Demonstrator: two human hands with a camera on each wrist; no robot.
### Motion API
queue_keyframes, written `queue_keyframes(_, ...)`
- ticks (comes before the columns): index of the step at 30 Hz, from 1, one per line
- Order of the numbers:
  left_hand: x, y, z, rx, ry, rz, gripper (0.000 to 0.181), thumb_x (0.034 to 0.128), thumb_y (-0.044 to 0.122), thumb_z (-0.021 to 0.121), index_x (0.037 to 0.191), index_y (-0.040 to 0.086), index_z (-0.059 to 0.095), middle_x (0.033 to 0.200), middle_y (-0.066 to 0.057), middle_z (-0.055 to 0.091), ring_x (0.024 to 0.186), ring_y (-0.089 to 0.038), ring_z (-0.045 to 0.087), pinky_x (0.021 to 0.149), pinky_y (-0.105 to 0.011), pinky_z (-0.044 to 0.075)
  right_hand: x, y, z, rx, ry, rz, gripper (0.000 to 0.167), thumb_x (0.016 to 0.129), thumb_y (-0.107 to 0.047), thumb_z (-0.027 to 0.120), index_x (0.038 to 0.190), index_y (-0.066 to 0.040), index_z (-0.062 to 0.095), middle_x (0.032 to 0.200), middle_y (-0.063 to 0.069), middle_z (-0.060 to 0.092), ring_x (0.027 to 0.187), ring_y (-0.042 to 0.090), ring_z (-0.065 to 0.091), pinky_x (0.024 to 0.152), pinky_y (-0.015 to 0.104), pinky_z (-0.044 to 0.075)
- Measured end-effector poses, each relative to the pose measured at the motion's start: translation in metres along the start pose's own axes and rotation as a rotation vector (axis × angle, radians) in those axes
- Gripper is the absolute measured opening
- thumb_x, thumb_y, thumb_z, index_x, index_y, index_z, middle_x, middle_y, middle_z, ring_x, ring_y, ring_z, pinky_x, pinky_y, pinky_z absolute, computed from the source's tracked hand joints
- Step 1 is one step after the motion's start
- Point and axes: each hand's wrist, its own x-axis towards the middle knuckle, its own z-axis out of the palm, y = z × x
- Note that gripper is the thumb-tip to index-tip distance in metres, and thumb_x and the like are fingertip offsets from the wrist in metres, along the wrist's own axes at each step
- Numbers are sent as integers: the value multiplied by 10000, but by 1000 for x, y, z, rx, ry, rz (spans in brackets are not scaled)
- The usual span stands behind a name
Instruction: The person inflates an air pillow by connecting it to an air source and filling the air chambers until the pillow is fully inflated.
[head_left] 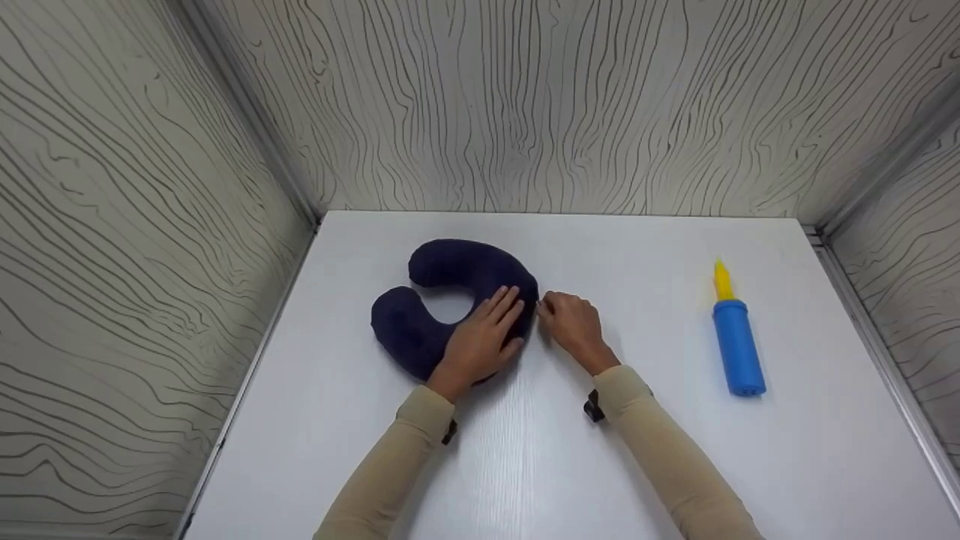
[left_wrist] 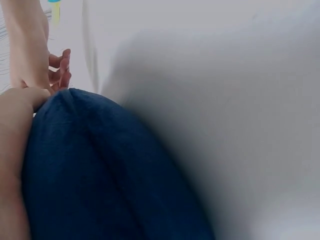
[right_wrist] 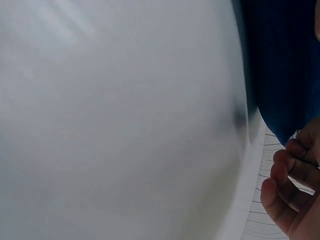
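A dark blue U-shaped neck pillow (head_left: pixel 401 322) lies on the white table, its opening facing left. Spread across the pillow's right side, my left hand (head_left: pixel 482 335) rests with straight fingers. At the pillow's outer right edge, my right hand (head_left: pixel 574 322) has curled fingers and pinches a small clear valve (right_wrist: pixel 297 133), mostly hidden by the fingertips. The left wrist view shows the pillow's rounded side (left_wrist: pixel 110 170) close up, with the right hand (left_wrist: pixel 30 55) at its far end. Curled fingers (right_wrist: pixel 280 197) of the right hand appear at the right wrist view's lower right.
A blue hand pump (head_left: pixel 739 349) with a yellow nozzle (head_left: pixel 722 280) lies on the right part of the white table (head_left: pixel 637 255). Panels with a wood-grain line pattern (head_left: pixel 525 105) stand behind the table and on both sides.
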Motion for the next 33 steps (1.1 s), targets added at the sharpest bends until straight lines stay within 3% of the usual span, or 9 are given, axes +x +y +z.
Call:
queue_keyframes(10, 1, -14, -11, -118, -41, 71, 666, 1046, 333, 680, 1623, 97, 447, 1751, -61, 330, 1630, -241, 306, 1314, -405, 335, -14, -2, -6, 21, 2, -27, 191, 994, -164, 725, 823, -80, 721, 736, 48, 708, 629, 175, 592, 588, 416, 538)
queue_keyframes(15, -1, -19, -18, -119, -50, 62, 696, 971, 138, 674, 1622, 65, 436, 1740, -73, 349, 1625, -256, 319, 1314, -459, 335, -23, -11, -6, 73, -10, -67, 186, 988, -130, 721, 807, -88, 719, 730, 41, 712, 613, 135, 554, 575, 363, 512)
queue_keyframes(18, -1, -19, -20, -119, -55, 40, 742, 931, 114, 650, 1634, 79, 417, 1746, -66, 335, 1631, -253, 306, 1315, -473, 332, -27, -16, -6, 95, -16, -84, 172, 984, -118, 718, 814, -93, 711, 736, 36, 709, 622, 122, 537, 581, 346, 494)
queue_keyframes(26, 9, -11, -19, -126, 8, -24, 641, 1089, 322, 582, 1641, 56, 395, 1720, -111, 379, 1600, -263, 372, 1300, -446, 362, -38, -28, -8, 129, -66, -112, 160, 978, -114, 697, 818, -109, 701, 730, 10, 688, 622, 93, 516, 582, 297, 460)
queue_keyframes(33, 14, -6, -8, -20, -40, -7, 580, 1144, 323, 464, 1662, 85, 358, 1749, -56, 332, 1626, -225, 316, 1317, -421, 331, -47, -31, -8, 133, -112, -119, 134, 972, -101, 708, 841, -124, 702, 757, -12, 688, 638, 82, 526, 590, 284, 460)
